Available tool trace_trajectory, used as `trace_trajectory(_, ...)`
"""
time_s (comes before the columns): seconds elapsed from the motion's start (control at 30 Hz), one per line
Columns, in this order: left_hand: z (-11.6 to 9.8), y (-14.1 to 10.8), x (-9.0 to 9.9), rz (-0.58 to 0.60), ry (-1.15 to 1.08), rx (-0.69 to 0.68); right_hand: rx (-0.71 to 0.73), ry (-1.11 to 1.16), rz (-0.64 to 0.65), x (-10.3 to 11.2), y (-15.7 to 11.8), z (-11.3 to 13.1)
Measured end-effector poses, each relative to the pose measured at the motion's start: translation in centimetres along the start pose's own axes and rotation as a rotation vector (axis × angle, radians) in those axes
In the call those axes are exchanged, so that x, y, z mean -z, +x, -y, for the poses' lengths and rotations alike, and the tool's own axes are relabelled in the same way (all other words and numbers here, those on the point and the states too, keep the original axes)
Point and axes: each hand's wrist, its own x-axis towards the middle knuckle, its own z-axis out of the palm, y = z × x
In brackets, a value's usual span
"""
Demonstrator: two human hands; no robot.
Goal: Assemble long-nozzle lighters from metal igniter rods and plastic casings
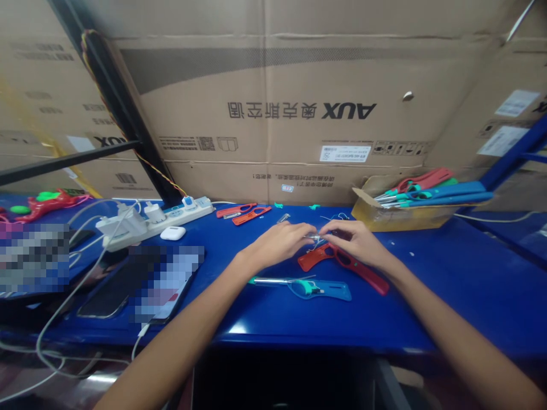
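Observation:
My left hand point(284, 242) and my right hand point(356, 242) meet over the middle of the blue table, both with fingers pinched. Between the fingertips is a small shiny metal piece point(314, 236) with thin wires, its kind too small to make out. Just below lie red handle-shaped plastic shells point(314, 261), one reaching under my right hand. Nearer to me rests a long-nosed lighter point(322, 289) with a clear blue handle shell, a green inner part and a metal tube. A small metal part point(283, 218) shows just beyond my left hand.
An open cardboard box point(405, 219) of red and blue long-nosed lighters stands at the back right. More red shells point(251, 214) and green bits point(314, 206) lie behind my hands. To the left are a power strip point(188, 213), a white case point(172, 233), phones point(171, 290) and cables.

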Motion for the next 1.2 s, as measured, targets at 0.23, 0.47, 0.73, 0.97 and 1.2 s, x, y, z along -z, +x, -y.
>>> trace_trajectory(0.23,0.1,0.0,0.0,0.011,0.013,0.007,-0.016,0.026,0.014,0.1,0.1,0.0)
trace_trajectory(0.47,0.1,-0.1,-0.1,-0.016,0.019,-0.017,-0.045,0.063,0.031,0.3,0.0,0.0)
trace_trajectory(0.73,-0.4,0.0,0.3,-0.021,0.031,-0.058,-0.166,0.128,0.045,0.7,-0.1,0.4)
trace_trajectory(0.97,-0.7,0.0,0.6,-0.016,0.057,-0.089,-0.118,0.147,0.108,1.3,-0.1,0.4)
trace_trajectory(1.2,-0.8,0.1,0.8,0.006,0.086,-0.1,-0.077,0.087,0.138,1.6,0.0,1.1)
